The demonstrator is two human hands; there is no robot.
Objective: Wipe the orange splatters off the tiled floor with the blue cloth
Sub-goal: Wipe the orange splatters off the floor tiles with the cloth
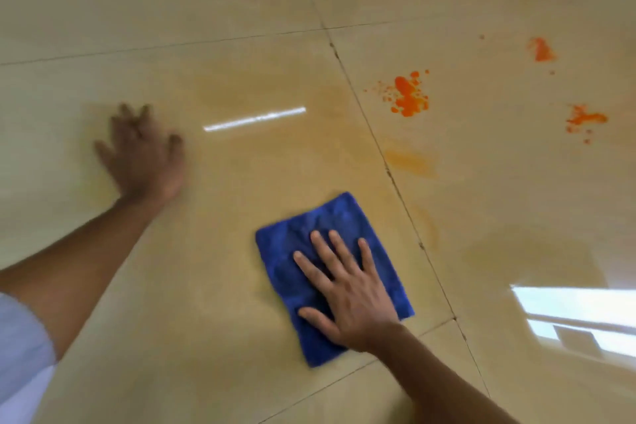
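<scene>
A folded blue cloth lies flat on the beige tiled floor at lower centre. My right hand presses down on the cloth, palm flat and fingers spread. My left hand rests flat on the bare floor to the left, fingers apart, holding nothing. Bright orange splatters sit on the tile to the upper right: a large one, a second farther back and a third at the right. Pale orange smears mark the floor between the cloth and the splatters.
Dark grout lines cross the floor diagonally right of the cloth. A window's reflection glares at the lower right, and a strip light's reflection shines at the centre. A pale sleeve shows at the lower left edge.
</scene>
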